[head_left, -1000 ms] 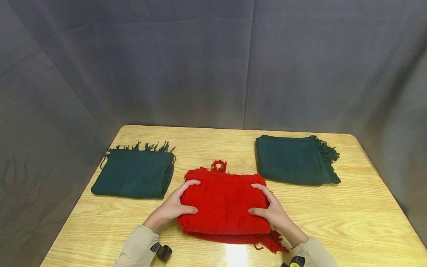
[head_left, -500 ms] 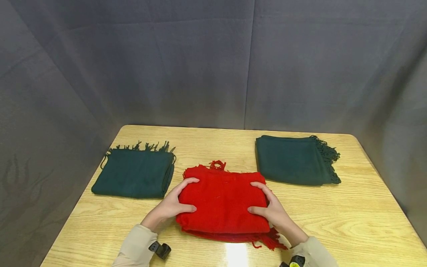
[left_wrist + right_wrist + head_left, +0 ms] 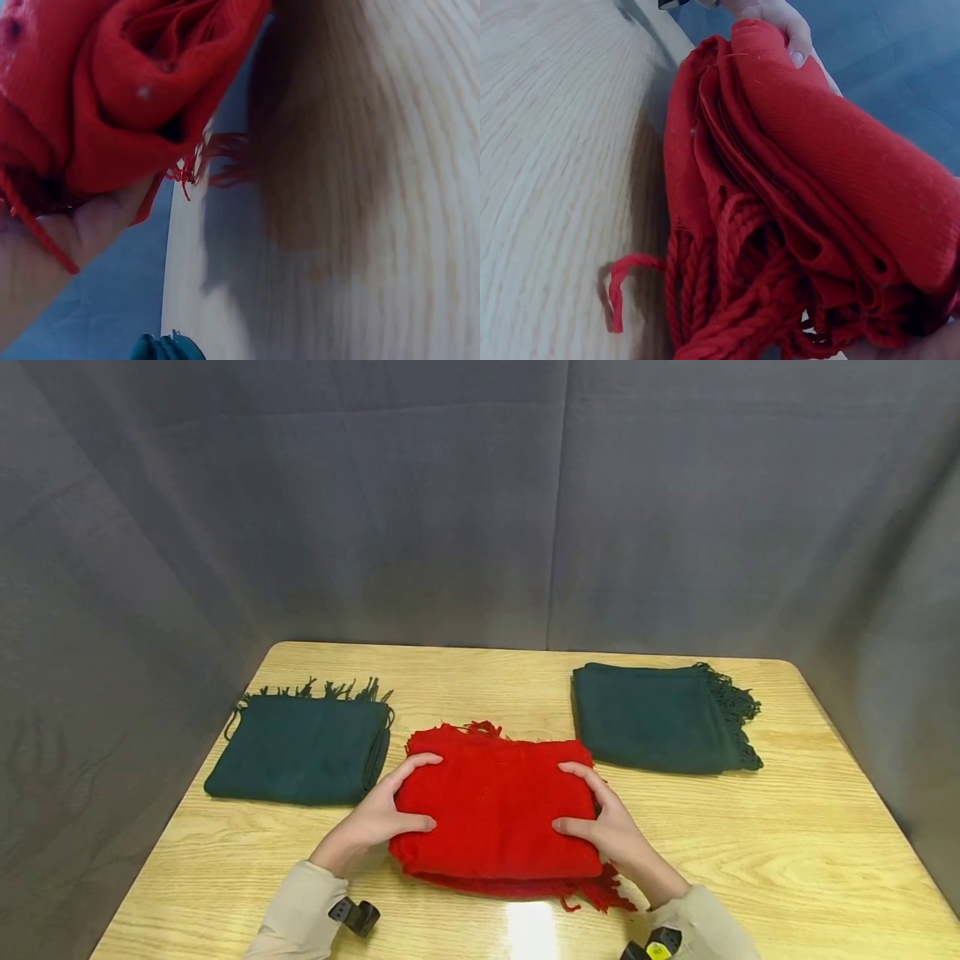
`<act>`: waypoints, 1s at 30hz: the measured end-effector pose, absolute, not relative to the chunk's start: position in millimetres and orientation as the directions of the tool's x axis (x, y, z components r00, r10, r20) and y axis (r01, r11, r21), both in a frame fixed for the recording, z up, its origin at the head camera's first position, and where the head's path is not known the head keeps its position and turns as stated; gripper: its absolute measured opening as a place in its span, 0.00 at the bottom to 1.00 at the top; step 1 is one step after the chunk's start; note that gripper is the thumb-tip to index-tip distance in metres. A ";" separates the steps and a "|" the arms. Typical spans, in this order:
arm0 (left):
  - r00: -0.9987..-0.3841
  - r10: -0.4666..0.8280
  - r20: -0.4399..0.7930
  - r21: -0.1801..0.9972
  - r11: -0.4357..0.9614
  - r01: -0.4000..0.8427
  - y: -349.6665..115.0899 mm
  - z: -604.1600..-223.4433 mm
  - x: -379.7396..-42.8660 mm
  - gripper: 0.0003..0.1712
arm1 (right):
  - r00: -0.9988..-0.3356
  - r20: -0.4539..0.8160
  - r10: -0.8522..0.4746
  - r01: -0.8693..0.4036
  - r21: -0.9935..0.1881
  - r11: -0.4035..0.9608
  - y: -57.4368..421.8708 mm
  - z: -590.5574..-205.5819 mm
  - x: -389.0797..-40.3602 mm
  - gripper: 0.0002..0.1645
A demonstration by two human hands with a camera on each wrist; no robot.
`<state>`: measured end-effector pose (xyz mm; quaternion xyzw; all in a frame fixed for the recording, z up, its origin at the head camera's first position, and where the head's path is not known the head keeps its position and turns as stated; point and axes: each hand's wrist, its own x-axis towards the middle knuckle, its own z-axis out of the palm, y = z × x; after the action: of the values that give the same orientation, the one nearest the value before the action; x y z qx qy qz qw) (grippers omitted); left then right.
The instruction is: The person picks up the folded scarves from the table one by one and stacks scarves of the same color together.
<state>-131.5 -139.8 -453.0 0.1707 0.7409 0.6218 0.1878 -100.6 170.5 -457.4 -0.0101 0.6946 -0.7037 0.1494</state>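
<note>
A folded red scarf (image 3: 498, 814) with twisted fringe is between my two hands at the middle of the table. My left hand (image 3: 381, 810) grips its left end, thumb and a finger on top, the other fingers hidden by cloth. On the opposite end my right hand (image 3: 615, 827) holds it the same way. Rolled layers of the scarf (image 3: 142, 97) show above the wood in the left wrist view, apart from it. Loose fringe (image 3: 739, 315) hangs from the right end in the right wrist view.
A folded dark green scarf (image 3: 300, 747) lies on the left of the wooden table (image 3: 810, 852), fringe toward the back. Another dark green scarf (image 3: 652, 718) lies at the back right, fringe to the right. Grey curtains (image 3: 420, 510) stand behind and beside the table.
Both hands have shifted the red scarf slightly up and to the left in the head view, their grip unchanged. The green scarves stay in place.
</note>
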 end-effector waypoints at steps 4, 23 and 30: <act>-0.873 0.485 -0.052 0.984 0.176 0.039 -140.8 -450.4 -133.7 0.41 | -0.958 -0.166 -0.232 0.167 -0.986 0.018 169.1 -455.2 -101.9 0.40; -0.885 0.464 -0.044 0.990 0.140 0.025 -147.0 -447.0 -144.2 0.43 | -0.965 -0.110 -0.239 0.113 -0.994 -0.001 164.0 -449.1 -117.8 0.41; -0.894 0.446 -0.029 0.995 0.100 0.018 -146.0 -439.5 -147.6 0.43 | -0.965 -0.065 -0.256 0.068 -0.998 -0.003 164.2 -443.6 -126.7 0.40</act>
<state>-147.6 -146.0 -439.5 0.1604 0.7230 0.6515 0.1644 -126.7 164.2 -443.6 -0.0673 0.6965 -0.7051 0.1148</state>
